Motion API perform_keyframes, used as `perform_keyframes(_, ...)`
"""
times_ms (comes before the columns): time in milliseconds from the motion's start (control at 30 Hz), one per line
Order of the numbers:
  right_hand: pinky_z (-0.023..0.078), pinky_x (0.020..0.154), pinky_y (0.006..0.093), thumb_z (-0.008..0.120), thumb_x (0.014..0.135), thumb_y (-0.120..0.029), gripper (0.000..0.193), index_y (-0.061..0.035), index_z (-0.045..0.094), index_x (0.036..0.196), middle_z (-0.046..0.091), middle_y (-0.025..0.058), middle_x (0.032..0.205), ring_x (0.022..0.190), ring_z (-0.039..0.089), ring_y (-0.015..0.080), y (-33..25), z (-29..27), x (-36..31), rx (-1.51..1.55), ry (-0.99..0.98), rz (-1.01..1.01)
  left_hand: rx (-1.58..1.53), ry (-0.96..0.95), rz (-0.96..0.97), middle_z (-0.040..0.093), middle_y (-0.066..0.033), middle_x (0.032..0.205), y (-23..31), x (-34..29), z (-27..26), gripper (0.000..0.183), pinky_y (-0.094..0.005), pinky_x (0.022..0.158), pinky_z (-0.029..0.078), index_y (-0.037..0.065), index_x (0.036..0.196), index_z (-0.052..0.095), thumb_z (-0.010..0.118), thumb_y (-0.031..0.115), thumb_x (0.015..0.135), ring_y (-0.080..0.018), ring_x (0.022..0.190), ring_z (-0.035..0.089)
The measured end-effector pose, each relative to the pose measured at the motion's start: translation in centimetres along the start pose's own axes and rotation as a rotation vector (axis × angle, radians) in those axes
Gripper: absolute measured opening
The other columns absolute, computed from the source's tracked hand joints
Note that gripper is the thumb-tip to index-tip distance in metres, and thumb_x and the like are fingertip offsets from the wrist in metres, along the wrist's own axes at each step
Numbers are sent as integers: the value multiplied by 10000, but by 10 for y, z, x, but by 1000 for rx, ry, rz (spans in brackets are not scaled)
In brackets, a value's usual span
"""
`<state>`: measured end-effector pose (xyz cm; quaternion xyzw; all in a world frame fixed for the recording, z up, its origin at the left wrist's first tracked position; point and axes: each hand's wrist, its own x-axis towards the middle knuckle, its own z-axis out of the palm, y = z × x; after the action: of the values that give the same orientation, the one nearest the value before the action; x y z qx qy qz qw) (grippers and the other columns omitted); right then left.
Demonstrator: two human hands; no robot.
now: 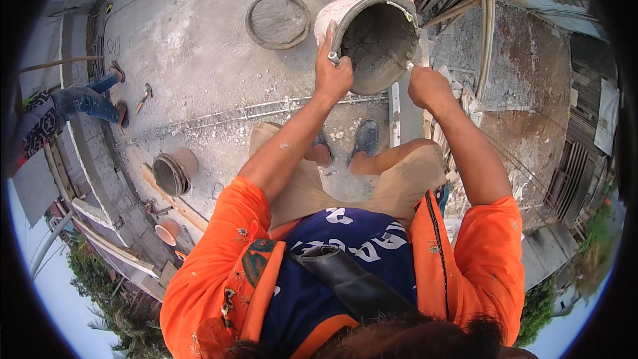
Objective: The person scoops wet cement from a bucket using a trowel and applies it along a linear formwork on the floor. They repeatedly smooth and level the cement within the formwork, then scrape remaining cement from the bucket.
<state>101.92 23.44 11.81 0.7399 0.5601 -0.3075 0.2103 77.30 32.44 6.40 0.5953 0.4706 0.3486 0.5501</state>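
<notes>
A pale bucket with a cement-caked rim is tilted in front of me, its dark mouth facing back toward me. Wet grey mortar coats its inside. Along the bucket's left wall, my left hand is closed, index finger stretched up the side and thumb by a small pale handle grip. My right hand is closed at the lower right of the rim, where the handle joins; its fingertips are partly hidden. Just left stands a round container filled with grey mortar.
A metal rebar strip crosses the rubble-strewn floor before my feet. Bamboo poles lean on the right. To the left are a hammer, another bucket, a small orange pail and a person in jeans.
</notes>
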Motion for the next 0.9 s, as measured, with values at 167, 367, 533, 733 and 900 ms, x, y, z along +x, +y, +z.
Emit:
perform_keyframes(167,612,953,563,608,1070,-137,492,44,608,1527,769,351,1206,1172,767,469,-65,-89,-126,793,-151,-30,-101,-60,2,449,-286,1735,149,-34,-35,895,-414,1358,262,30,1764,363,541,-87,895,-370,1676,345)
perform_keyframes(367,605,963,577,641,1040,-133,709,-116,443,1721,671,317,1284,1151,731,518,-109,-211,-260,330,451,104,-154,-86,2,440,-264,1752,332,-86,-92,898,-409,1359,251,7,1768,336,532,-76,896,-327,1677,328)
perform_keyframes(533,622,880,584,631,1015,-63,745,-136,432,1729,672,280,1198,1050,747,483,-126,-227,-327,270,362,22,-37,-131,224,300,-340,1807,421,-103,-130,910,-451,1383,150,35,1779,322,550,-59,903,-443,1749,90)
perform_keyframes(733,627,881,583,615,1010,-45,755,-131,424,1736,691,297,1190,1020,762,494,-125,-281,-370,235,694,21,66,-106,304,213,-370,1824,469,-126,-144,890,-458,1374,176,37,1772,343,542,-79,912,-435,1756,56)
perform_keyframes(900,640,874,572,613,1012,-52,685,5,457,1676,748,288,1173,1037,789,473,-109,-304,-352,207,473,62,28,-120,449,184,-363,1833,505,-123,-126,871,-471,1381,176,29,1749,392,541,-104,901,-448,1755,51)
